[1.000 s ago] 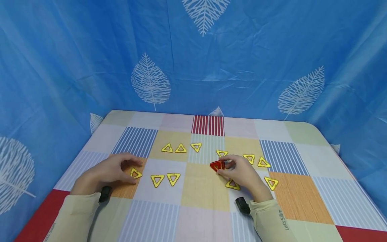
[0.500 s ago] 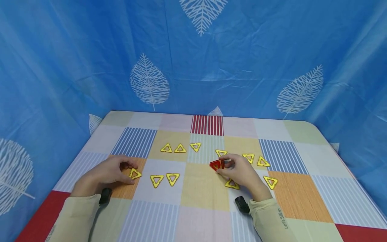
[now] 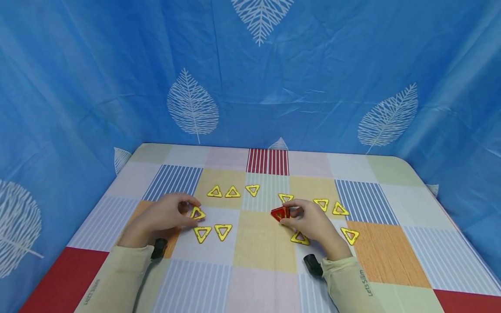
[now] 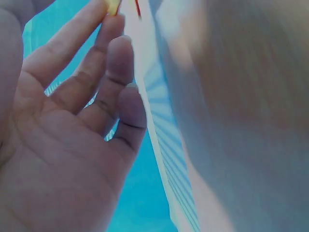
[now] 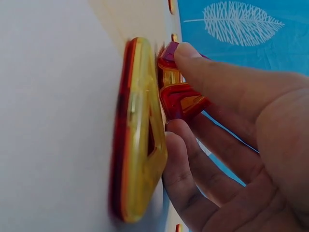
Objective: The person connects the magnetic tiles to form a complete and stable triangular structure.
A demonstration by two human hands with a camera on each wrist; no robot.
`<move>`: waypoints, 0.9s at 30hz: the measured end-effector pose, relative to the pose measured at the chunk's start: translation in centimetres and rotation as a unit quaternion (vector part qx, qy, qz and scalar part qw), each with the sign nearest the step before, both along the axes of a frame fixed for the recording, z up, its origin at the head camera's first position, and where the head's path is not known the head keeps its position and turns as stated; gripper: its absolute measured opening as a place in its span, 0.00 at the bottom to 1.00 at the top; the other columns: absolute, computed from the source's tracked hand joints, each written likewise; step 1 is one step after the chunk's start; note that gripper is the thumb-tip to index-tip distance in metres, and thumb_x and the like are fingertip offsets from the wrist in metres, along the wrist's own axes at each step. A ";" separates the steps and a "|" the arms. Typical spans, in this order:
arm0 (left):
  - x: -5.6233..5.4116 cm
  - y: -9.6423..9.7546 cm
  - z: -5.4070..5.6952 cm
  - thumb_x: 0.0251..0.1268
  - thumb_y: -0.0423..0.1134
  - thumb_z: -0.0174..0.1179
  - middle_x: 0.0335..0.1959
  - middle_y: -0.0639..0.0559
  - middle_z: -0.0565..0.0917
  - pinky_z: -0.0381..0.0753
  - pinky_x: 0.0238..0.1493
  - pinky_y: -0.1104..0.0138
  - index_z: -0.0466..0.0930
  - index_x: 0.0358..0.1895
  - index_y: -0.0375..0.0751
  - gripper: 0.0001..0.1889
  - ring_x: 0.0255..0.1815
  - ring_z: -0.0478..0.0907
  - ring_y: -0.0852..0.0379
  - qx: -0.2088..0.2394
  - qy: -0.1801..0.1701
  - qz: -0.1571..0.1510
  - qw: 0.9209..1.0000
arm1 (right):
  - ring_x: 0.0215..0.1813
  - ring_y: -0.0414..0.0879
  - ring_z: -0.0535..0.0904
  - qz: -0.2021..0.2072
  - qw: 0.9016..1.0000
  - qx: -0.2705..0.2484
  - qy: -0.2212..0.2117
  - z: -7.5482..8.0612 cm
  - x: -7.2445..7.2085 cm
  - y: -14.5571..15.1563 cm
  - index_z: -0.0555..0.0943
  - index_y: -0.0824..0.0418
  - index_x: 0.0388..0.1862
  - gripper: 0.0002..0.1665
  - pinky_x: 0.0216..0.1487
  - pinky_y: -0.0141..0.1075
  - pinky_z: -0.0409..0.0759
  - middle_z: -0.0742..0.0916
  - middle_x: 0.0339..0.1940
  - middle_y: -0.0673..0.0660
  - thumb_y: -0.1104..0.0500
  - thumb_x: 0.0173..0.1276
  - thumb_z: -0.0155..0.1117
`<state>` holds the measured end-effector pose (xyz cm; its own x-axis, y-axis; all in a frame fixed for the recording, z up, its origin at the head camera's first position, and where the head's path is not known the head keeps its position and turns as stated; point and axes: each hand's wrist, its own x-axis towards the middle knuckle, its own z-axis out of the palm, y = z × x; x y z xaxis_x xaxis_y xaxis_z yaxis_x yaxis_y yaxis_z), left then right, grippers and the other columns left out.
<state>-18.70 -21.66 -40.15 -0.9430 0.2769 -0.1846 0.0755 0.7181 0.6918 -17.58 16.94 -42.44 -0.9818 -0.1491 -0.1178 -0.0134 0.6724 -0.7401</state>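
Observation:
In the head view my left hand (image 3: 168, 213) pinches a yellow triangular magnetic tile (image 3: 197, 213) by its edge; only a bit of this yellow tile (image 4: 114, 7) shows at the fingertips in the left wrist view. My right hand (image 3: 313, 219) grips a red piece (image 3: 279, 213) made of triangular magnetic tiles joined at an angle, with thumb and fingertips. Seen from the right wrist, the red piece (image 5: 183, 99) has orange inner parts, and a flat yellow tile (image 5: 140, 135) with a red underside lies beside the fingers. Two yellow tiles (image 3: 202, 234) lie just right of the left hand.
Several more yellow triangular tiles lie flat: a row (image 3: 232, 191) at the back left, others (image 3: 340, 208) beyond and right of the right hand. A patchwork cloth (image 3: 266, 282) covers the table. A blue leaf-print curtain (image 3: 313, 65) hangs around the back and sides.
My left hand has taken hold of the yellow tile on the orange patch and moved it right and away from me. The right hand has stayed in place with the red piece.

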 end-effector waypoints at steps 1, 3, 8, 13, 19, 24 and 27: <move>-0.1 0.6 0.0 0.49 0.41 0.80 0.41 0.52 0.80 0.73 0.42 0.59 0.87 0.51 0.44 0.23 0.43 0.72 0.49 -0.003 0.006 -0.007 1.000 | 0.38 0.48 0.79 0.000 1.000 0.001 -0.001 0.0 0.0 0.0 0.84 0.56 0.57 0.26 0.30 0.38 0.80 0.85 0.39 0.54 0.56 0.59 0.80; -0.4 1.6 0.0 0.50 0.43 0.80 0.41 0.53 0.80 0.73 0.40 0.59 0.87 0.52 0.44 0.23 0.43 0.72 0.50 -0.009 0.023 -0.026 0.999 | 0.37 0.48 0.79 -0.002 1.000 0.002 -0.004 0.0 0.0 0.0 0.84 0.56 0.57 0.26 0.30 0.38 0.79 0.85 0.40 0.54 0.56 0.59 0.80; -0.9 4.6 0.3 0.50 0.45 0.80 0.44 0.55 0.80 0.75 0.38 0.61 0.87 0.52 0.45 0.24 0.45 0.73 0.52 -0.012 0.043 -0.058 0.997 | 0.41 0.47 0.80 0.001 1.000 0.012 0.011 -0.1 0.0 0.0 0.85 0.56 0.57 0.26 0.35 0.39 0.79 0.86 0.39 0.53 0.56 0.59 0.80; -0.6 8.1 0.8 0.51 0.41 0.80 0.48 0.57 0.82 0.79 0.36 0.63 0.87 0.53 0.44 0.23 0.45 0.76 0.52 0.006 0.051 -0.123 0.991 | 0.41 0.47 0.80 0.002 1.000 0.019 0.022 -0.1 -0.1 0.0 0.85 0.56 0.57 0.25 0.37 0.40 0.78 0.86 0.39 0.53 0.56 0.59 0.79; 0.0 13.0 0.3 0.49 0.36 0.80 0.43 0.56 0.83 0.78 0.39 0.66 0.88 0.50 0.39 0.22 0.40 0.77 0.55 0.024 0.045 -0.189 0.981 | 0.41 0.47 0.80 0.001 0.999 0.026 0.023 -0.1 0.0 0.0 0.85 0.57 0.57 0.25 0.36 0.40 0.78 0.85 0.39 0.54 0.57 0.61 0.78; 0.6 15.6 -0.6 0.49 0.36 0.80 0.36 0.58 0.79 0.76 0.37 0.69 0.89 0.47 0.40 0.19 0.36 0.75 0.58 0.011 0.030 -0.223 0.974 | 0.40 0.47 0.80 0.004 0.999 0.026 0.028 -0.1 0.0 0.0 0.85 0.57 0.57 0.25 0.36 0.40 0.78 0.86 0.39 0.54 0.57 0.61 0.78; 0.8 16.0 -1.0 0.49 0.36 0.80 0.35 0.59 0.78 0.75 0.36 0.70 0.90 0.46 0.41 0.18 0.34 0.73 0.60 0.003 0.028 -0.231 0.973 | 0.39 0.47 0.79 0.006 0.999 0.023 0.028 -0.1 -0.1 -0.1 0.84 0.57 0.57 0.25 0.35 0.39 0.78 0.86 0.39 0.55 0.58 0.61 0.78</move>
